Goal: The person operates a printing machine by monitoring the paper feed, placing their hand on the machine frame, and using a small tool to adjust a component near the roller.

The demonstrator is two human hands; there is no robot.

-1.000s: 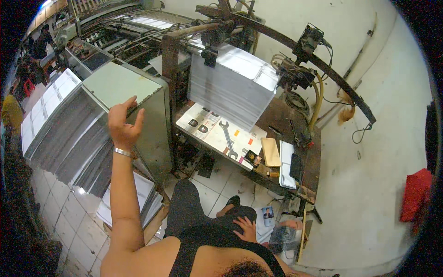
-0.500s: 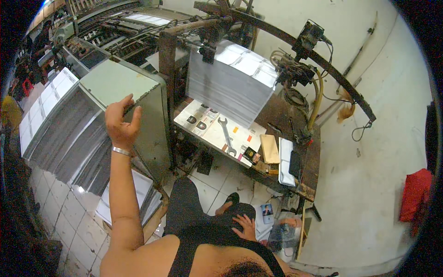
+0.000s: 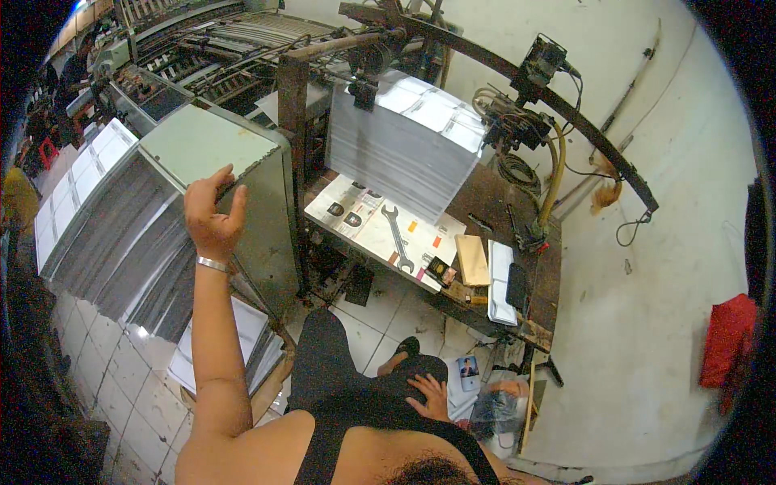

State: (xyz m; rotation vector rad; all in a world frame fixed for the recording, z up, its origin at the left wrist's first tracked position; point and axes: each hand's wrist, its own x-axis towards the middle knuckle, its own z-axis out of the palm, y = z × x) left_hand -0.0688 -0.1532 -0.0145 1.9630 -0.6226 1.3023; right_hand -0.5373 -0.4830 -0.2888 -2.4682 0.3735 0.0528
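My left hand (image 3: 214, 212) is raised on an outstretched arm at the edge of a pale green machine housing (image 3: 208, 145). Its thumb stands away from the fingers and nothing shows in it; whether it touches the metal I cannot tell. To its left is a tall stack of paper sheets (image 3: 113, 242), white on top with dark streaked sides. On my dark-clothed thigh lies my right hand (image 3: 430, 398), fingers spread. Ahead, a second paper stack (image 3: 404, 145) stands by a dark table (image 3: 543, 299). An open-ended wrench (image 3: 397, 238) rests on printed sheets there.
A curved metal bar (image 3: 501, 61) with hoses and cables arches over the table. Slatted machinery (image 3: 250, 52) runs along the far left. The table also carries a yellowish block (image 3: 472, 260) and a white pad (image 3: 501, 283). A red cloth (image 3: 727, 339) hangs at right.
The white sheet that lay across the slatted machinery at the far left is no longer there, and the slats show. Both my hands stay in place.
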